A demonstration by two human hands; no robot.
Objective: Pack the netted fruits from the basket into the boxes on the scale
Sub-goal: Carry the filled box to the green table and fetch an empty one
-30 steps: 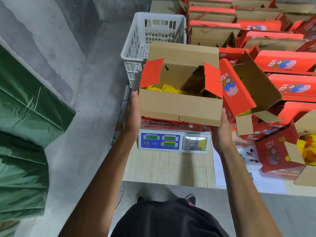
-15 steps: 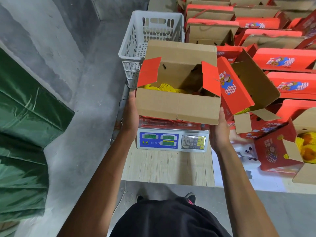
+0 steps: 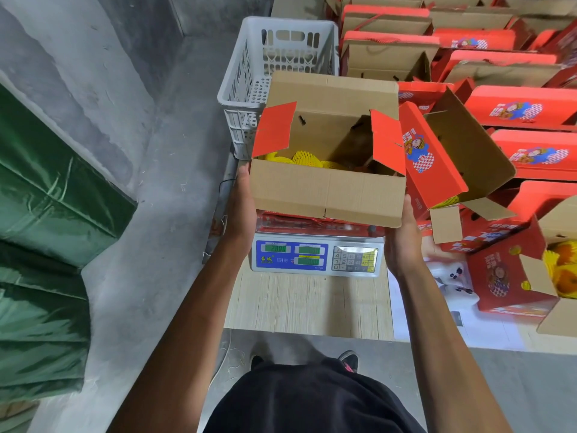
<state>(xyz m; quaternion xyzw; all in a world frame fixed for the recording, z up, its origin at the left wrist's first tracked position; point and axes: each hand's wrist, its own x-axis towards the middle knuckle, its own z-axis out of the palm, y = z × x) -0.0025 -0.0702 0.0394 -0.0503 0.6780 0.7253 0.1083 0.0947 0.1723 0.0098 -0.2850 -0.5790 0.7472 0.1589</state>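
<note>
Head view: both hands held an open box over the scale.

The left hand [image 3: 242,203] pressed flat against the left wall of the open box [image 3: 327,190], and the right hand [image 3: 402,242] cupped its right lower corner; most of the fingers of both were hidden behind or under the cardboard, so how far they wrapped could not be told. The box sat between the palms, its flaps up, over the scale [image 3: 315,256], whose platform was mostly covered. Inside, only a strip of the netted fruits [image 3: 299,157] in yellow mesh showed above the near wall; their number was hidden. The white basket [image 3: 249,76] stood behind the box, its interior partly blocked. The scale's digits were too blurred to read. Red boxes [image 3: 524,107] to the right ran off the frame.
</note>
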